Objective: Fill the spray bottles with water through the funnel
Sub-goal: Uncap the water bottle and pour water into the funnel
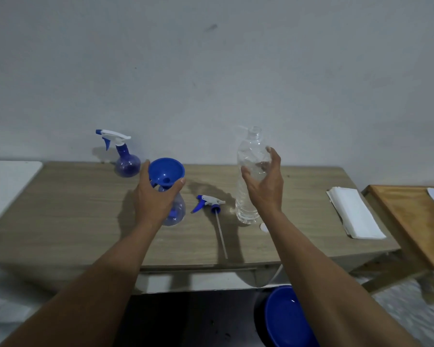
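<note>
Left hand (pixel 158 196) is gripping the blue funnel (pixel 167 170) seated in the open spray bottle (pixel 178 210), frame centre on the worktop (pixel 73 221). Right hand (pixel 263 186) is clasping the upright clear water bottle (pixel 251 151), centre-right.

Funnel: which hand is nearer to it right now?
Left. The left hand cups the blue funnel seated on the open spray bottle; the right hand is off to its right, gripping the clear water bottle.

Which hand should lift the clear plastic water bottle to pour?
Right. The right hand is spread around the clear plastic water bottle, while the left hand holds the blue plastic funnel sitting in the round spray bottle.
</note>
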